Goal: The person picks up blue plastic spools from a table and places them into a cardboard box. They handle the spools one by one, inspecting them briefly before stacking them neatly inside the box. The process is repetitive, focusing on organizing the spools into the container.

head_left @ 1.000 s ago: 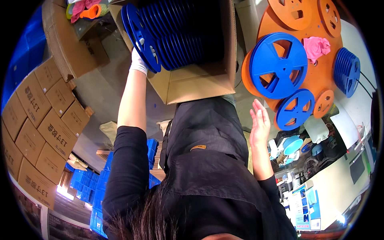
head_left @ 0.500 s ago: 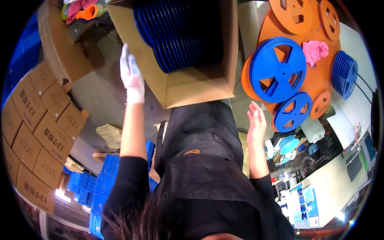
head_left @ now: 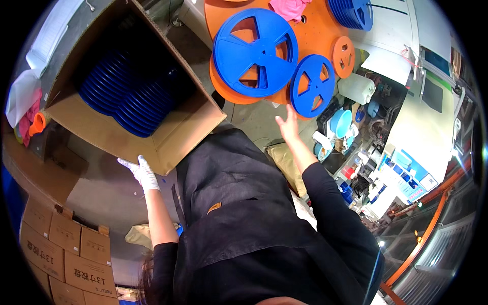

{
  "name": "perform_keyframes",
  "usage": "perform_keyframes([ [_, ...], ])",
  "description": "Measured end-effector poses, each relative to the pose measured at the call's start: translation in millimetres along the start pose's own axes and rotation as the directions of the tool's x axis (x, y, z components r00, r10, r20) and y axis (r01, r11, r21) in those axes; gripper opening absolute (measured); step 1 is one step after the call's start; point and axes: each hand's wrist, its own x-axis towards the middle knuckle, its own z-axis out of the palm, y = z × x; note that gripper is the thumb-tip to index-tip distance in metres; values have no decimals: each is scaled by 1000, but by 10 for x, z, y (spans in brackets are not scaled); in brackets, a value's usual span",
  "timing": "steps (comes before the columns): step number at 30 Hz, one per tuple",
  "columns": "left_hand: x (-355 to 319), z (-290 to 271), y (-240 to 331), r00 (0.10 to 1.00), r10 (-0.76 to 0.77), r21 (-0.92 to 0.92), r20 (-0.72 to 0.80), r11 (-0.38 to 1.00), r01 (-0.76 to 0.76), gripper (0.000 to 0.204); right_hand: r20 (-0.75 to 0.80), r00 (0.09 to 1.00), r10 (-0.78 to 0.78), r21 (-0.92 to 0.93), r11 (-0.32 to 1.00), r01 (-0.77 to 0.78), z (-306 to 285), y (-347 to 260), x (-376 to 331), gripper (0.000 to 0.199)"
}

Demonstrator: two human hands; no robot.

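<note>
My left hand [head_left: 141, 173], in a white glove, is held beside the near edge of an open cardboard box [head_left: 190, 133] with its fingers apart. I cannot tell whether it touches the cardboard. Two rows of blue reels [head_left: 145, 109] stand on edge inside the box, whose depth is dark. My bare right hand [head_left: 288, 127] reaches forward, empty and open, its fingertips close to a smaller blue reel [head_left: 313, 85]. Left of that lies a larger blue reel [head_left: 263, 52]. Both rest on a machine with a big orange disc [head_left: 316, 38].
A pink cloth [head_left: 290, 8], a small orange disc [head_left: 343, 57] and a stack of blue reels [head_left: 351, 14] sit on or beside the big disc. Closed cartons [head_left: 91, 272] are piled at lower left. A teal basin [head_left: 340, 123] and a tan bag [head_left: 284, 165] are on the right.
My view has swung right, so the box now appears at the left. My right hand has moved up to the smaller reel; the left has come nearer the box's near edge.
</note>
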Motion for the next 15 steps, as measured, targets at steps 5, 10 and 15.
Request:
perform_keyframes([
  [5,-81,-61,-77,1000,20,53,-16,998,-20,82,-65,983,170,-180,967,-179,148,746,619,96],
  [10,-438,18,-194,997,82,164,8,983,-82,80,-93,973,211,-205,952,-226,335,884,780,99],
  [15,-1059,176,-11,977,157,208,142,961,-184,77,-183,981,57,-276,955,-107,104,870,737,103],
])
